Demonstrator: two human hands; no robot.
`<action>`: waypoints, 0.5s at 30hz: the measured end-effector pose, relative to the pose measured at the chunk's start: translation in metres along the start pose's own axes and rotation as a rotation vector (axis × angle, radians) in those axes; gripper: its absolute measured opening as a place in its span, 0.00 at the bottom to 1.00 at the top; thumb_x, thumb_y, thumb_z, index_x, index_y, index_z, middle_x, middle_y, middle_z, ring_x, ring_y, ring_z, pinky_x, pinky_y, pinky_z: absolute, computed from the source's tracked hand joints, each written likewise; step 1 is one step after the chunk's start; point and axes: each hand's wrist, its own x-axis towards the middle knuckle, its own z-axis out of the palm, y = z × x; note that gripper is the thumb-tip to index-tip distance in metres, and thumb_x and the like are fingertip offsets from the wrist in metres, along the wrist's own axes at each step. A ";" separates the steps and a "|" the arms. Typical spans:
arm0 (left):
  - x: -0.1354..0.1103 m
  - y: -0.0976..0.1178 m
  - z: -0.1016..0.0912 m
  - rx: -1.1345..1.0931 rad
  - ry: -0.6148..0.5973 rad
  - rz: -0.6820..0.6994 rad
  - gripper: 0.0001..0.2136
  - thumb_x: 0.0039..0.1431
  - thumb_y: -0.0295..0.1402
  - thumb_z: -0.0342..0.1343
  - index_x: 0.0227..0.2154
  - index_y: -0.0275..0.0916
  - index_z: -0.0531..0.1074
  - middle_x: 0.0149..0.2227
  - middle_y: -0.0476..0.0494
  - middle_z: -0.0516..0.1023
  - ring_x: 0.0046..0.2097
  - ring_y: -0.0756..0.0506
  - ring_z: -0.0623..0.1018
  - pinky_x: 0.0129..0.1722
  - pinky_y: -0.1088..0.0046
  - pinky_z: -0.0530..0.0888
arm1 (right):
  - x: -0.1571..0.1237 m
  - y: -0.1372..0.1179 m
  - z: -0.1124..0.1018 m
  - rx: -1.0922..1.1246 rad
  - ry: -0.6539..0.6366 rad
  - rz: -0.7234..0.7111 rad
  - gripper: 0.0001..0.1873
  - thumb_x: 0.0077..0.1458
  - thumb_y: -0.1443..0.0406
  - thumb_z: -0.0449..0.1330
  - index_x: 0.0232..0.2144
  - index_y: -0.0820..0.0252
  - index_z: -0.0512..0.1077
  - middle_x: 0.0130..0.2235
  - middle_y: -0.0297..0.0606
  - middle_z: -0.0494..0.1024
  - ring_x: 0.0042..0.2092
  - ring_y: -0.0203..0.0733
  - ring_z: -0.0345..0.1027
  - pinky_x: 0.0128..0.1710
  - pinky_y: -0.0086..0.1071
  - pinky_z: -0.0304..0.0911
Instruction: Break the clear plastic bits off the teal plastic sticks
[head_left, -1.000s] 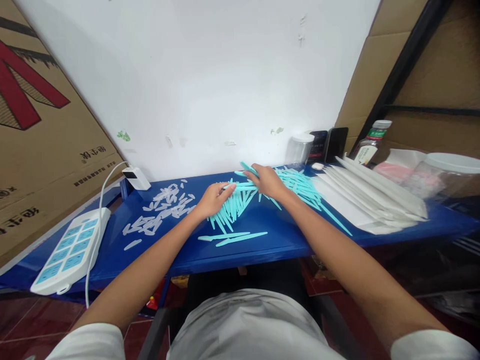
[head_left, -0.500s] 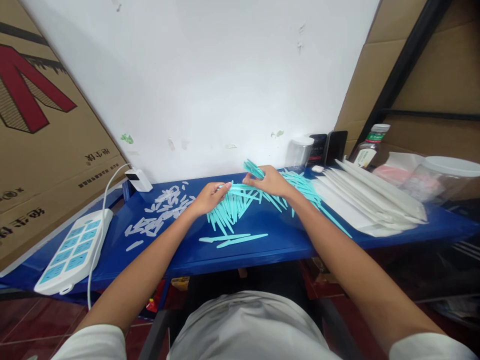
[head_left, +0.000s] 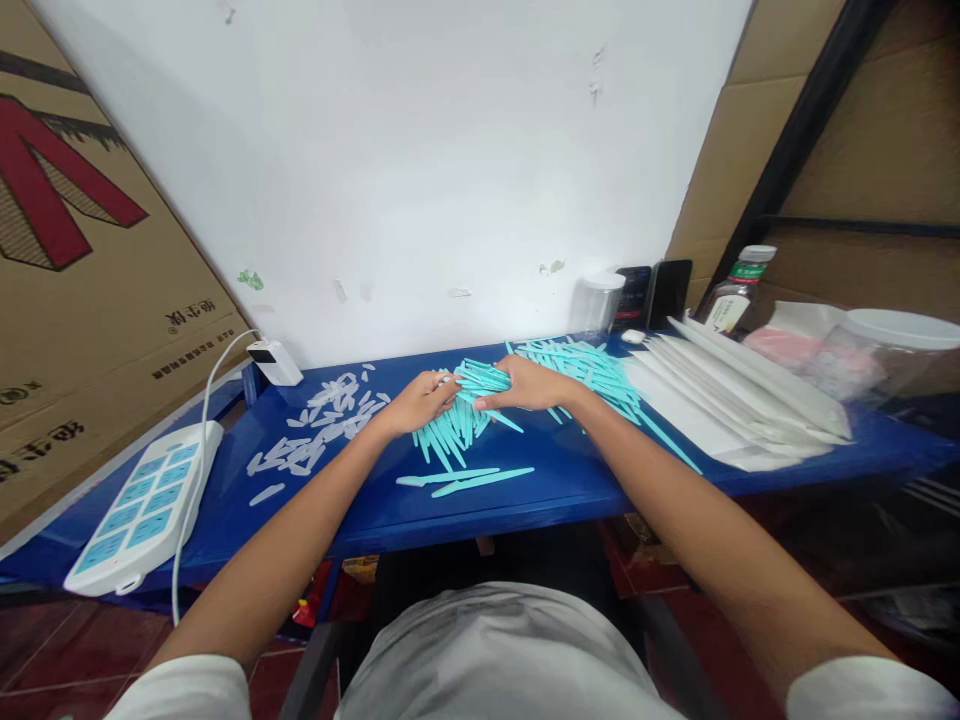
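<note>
My right hand [head_left: 521, 385] is closed around a bundle of slim turquoise sticks [head_left: 484, 376] that look like eyebrow razors, held roughly level. At the bundle's left end, my left hand [head_left: 424, 402] has its thumb and fingers closed on the stick ends; how many it grips is hidden. Directly below both hands, a fanned pile of the same razors [head_left: 450, 440] lies on the blue table [head_left: 315, 515]. Two loose razors [head_left: 480, 482] lie nearer the front edge. A larger heap of razors [head_left: 596, 375] spreads to the right of my right hand.
Translucent small pieces [head_left: 322, 420] are scattered at left, near a white power strip [head_left: 146, 510] and a white plug-in device [head_left: 274, 362]. White padded envelopes [head_left: 750, 400] are stacked at right. Behind them stand a clear jar [head_left: 598, 308], phones [head_left: 667, 292] and a bottle [head_left: 739, 292].
My right hand has come down and left, bringing its raised bundle of razors level against my left hand. The left hand has stayed nearly in place.
</note>
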 end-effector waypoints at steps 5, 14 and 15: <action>0.000 0.000 0.002 -0.081 0.004 -0.045 0.21 0.66 0.52 0.54 0.28 0.41 0.59 0.21 0.57 0.54 0.21 0.55 0.52 0.21 0.78 0.53 | -0.001 -0.004 0.000 0.061 -0.068 -0.029 0.25 0.51 0.45 0.67 0.26 0.63 0.75 0.26 0.34 0.73 0.27 0.35 0.59 0.29 0.30 0.53; 0.006 -0.013 0.005 -0.058 0.264 -0.104 0.29 0.63 0.63 0.48 0.24 0.39 0.63 0.19 0.56 0.55 0.19 0.55 0.53 0.19 0.77 0.51 | 0.000 0.014 -0.017 -0.067 0.166 0.107 0.25 0.51 0.45 0.68 0.29 0.62 0.73 0.26 0.34 0.71 0.29 0.39 0.60 0.29 0.31 0.53; 0.007 -0.013 0.004 -0.075 0.300 -0.122 0.29 0.63 0.63 0.49 0.23 0.39 0.63 0.18 0.56 0.55 0.18 0.55 0.53 0.18 0.77 0.50 | 0.001 0.020 -0.021 -0.138 0.218 0.136 0.25 0.52 0.45 0.67 0.29 0.62 0.73 0.26 0.35 0.71 0.29 0.39 0.61 0.29 0.31 0.53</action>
